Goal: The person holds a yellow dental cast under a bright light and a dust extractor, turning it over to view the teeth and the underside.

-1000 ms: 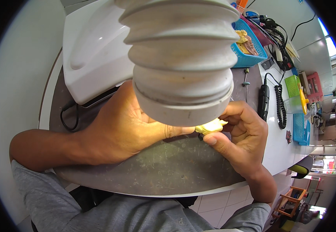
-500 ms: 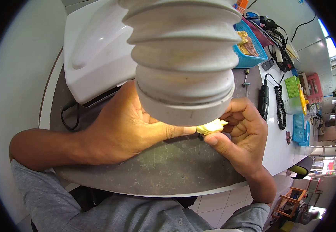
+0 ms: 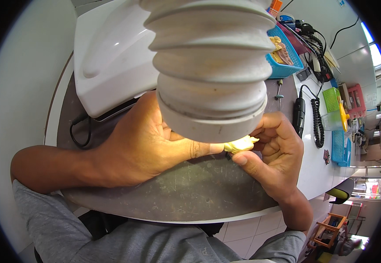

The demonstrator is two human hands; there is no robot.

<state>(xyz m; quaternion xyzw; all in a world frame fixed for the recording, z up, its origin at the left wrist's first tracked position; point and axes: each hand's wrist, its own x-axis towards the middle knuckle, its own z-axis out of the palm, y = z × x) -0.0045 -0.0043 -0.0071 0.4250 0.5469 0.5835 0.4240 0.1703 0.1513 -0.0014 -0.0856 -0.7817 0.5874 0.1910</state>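
Under the mouth of a wide white corrugated hose [image 3: 212, 65], both hands pinch a small pale-yellow dental cast [image 3: 242, 144], brightly lit. My left hand [image 3: 144, 149] reaches in from the left, its thumb pressed along the cast's left end; its other fingertips are hidden behind the hose. On the right side, my right hand [image 3: 274, 153] grips the cast between the thumb below and curled fingers above. A small dark bit shows under the cast, too little of it to name.
A white machine housing [image 3: 111, 57] stands at the back left. Toward the back right are a blue basket [image 3: 282, 69] with dental casts, a thin metal tool [image 3: 279, 94], and a black handpiece [image 3: 299, 114] with a coiled cord. The dark mat's curved edge lies near my body.
The hands and the cast hold nearly the same pose. The hose and the surroundings have shifted very slightly to the right in view.
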